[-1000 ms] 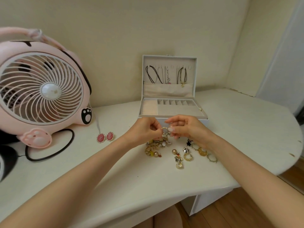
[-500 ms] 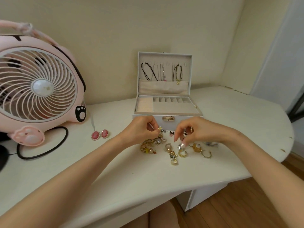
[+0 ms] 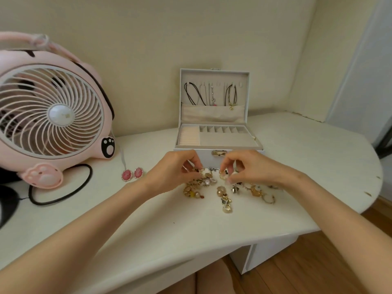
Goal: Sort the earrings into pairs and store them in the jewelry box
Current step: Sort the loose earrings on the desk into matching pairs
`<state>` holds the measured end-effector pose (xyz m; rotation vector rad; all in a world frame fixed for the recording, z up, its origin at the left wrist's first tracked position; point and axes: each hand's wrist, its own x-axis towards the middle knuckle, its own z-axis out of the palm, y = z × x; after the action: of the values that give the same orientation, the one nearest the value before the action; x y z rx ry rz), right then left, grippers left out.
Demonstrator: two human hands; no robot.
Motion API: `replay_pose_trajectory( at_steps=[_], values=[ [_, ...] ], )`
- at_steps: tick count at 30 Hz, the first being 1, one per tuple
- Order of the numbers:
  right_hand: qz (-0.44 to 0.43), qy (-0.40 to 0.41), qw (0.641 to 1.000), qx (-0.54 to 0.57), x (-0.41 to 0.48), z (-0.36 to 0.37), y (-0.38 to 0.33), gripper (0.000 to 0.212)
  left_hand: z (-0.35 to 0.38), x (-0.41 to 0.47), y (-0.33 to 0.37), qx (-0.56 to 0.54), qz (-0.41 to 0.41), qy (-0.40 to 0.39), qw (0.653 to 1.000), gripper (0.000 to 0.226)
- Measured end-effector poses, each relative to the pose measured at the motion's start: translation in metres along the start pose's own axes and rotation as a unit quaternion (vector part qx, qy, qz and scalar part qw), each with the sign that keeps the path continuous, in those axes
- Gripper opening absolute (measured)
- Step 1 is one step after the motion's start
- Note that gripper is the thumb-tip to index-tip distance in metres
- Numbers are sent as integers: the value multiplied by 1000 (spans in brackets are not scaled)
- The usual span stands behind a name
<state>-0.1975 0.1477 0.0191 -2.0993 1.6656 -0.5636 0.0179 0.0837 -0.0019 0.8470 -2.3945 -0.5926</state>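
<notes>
Before the lined jewelry box (image 3: 227,140), gold earrings (image 3: 221,190) — hooped, pearly, tangled.

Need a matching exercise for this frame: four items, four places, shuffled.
Items
1. pink earring pair
2. necklaces
3. fan
4. loose earrings

Places
A. on the table just in front of the jewelry box, with the left hand and right hand picking at them
B. hanging inside the open lid
C. far left of the table, by the wall
D. lying apart from the other earrings, between fan and left hand

Pairs: 1-D, 2-B, 3-C, 4-A
</notes>
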Motion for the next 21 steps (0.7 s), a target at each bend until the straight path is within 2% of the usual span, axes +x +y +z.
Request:
replay_pose_trajectory(
  at_steps=[5,10,15,21],
  values=[
    [-31,-8,999,2,24,23,-32,22,-25,-19,-12,133,-23,-25,991,12],
    [-53,22,993,-99,54,58,-65,31,-47,-46,-27,244,-85,-74,963,8],
    [-57,27,986,-154,77,85,-82,37,-56,-67,-43,286,-161,-29,944,14],
    [-50,41,985,-159,91,100,-94,39,-56,-76,-63,260,-204,36,943,23]
  ],
)
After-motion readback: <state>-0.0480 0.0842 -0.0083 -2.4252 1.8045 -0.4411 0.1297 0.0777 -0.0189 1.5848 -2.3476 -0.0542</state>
